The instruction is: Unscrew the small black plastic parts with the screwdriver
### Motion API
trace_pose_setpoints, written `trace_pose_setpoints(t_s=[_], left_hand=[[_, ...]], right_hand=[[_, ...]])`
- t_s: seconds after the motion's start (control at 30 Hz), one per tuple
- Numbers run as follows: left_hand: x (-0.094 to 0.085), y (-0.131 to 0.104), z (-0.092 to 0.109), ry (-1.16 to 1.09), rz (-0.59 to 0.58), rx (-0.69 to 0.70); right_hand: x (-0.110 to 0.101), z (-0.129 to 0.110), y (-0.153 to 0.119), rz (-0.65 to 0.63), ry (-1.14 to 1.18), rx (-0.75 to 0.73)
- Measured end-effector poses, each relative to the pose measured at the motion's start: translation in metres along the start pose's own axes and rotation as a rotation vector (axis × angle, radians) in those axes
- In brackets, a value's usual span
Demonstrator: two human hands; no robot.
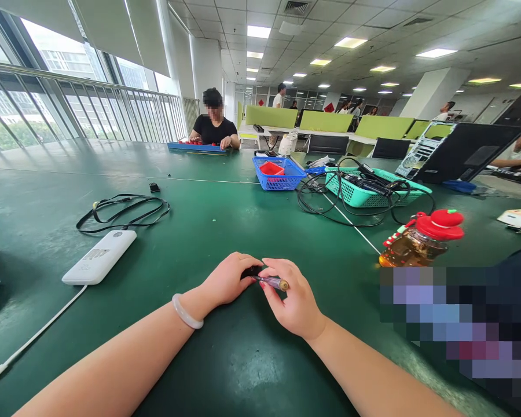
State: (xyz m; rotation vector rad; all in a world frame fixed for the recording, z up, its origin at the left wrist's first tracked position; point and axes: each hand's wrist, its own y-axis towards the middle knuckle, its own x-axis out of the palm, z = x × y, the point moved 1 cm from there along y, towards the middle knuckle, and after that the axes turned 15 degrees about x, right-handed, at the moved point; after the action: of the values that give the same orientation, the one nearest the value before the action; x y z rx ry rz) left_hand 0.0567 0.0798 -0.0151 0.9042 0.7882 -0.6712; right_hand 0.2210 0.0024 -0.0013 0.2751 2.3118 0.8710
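Observation:
Near the middle of the green table (260,370), my left hand (231,278) has its fingers wrapped round a small dark object (252,270), mostly hidden by the fingers. My right hand (293,295) pinches a slim screwdriver-like tool (278,283) with a purplish handle and a gold-coloured end. The tool's thin tip points left, at the dark object, between the two hands. Whether the tip touches it cannot be made out. A pale bracelet (186,313) circles my left wrist.
A white power bank (99,258) with a black cable (124,214) lies left. Ahead are a blue basket (280,180) and a teal basket (358,197) with cables. A red-lidded bottle (421,240) stands right. A person (214,124) sits across the table.

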Motion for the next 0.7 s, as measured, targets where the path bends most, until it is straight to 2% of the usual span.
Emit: trace_pose_setpoints(t_s=[0.7], left_hand=[[-0.0020,-0.0005,0.0008,-0.037,-0.012,0.003]], right_hand=[[-0.0002,-0.0003,-0.0002,-0.006,0.002,-0.052]])
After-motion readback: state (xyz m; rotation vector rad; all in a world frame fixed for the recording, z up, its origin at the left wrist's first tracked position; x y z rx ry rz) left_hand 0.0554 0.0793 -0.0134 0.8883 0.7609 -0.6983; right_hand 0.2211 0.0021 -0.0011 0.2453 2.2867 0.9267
